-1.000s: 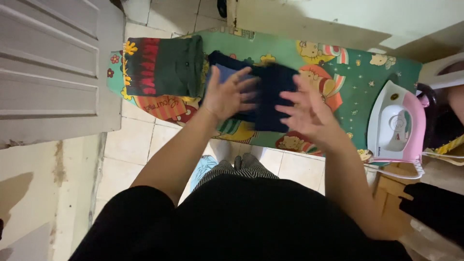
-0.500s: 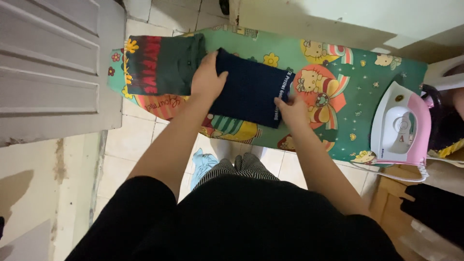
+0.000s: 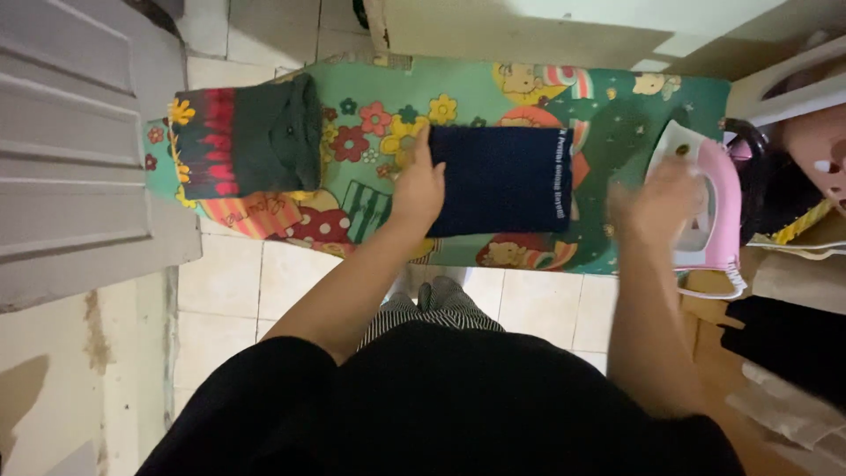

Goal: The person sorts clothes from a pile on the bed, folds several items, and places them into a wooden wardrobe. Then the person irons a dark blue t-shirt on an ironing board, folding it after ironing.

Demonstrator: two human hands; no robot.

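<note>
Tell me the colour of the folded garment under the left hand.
Dark navy folded garment, with a white-lettered strip along one edge; head view.

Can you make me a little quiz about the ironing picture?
1. True or false: the left hand lies on the left edge of the folded navy garment.
2. What is the blurred right hand nearest to?
A. the pink and white iron
B. the folded dark green garment
C. the grey door
3. Fill in: both garments lie on the colourful cartoon-print ______.

Key: 1 true; 2 A; 3 ironing board.
</note>
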